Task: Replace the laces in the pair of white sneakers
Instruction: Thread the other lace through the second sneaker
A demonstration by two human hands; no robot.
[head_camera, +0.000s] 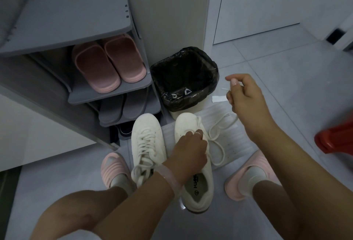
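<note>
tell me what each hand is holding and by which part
The right hand pinches the white lace near its end. The left hand rests on the right sneaker at its eyelets.

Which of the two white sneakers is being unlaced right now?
The right-hand sneaker, under the left hand: its lace trails loose up to the right hand. The other sneaker is fully laced.

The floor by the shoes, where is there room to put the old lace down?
Bare floor lies past the right hand, toward the white door. It is crowded between the shoe rack, bin and both sneakers.
</note>
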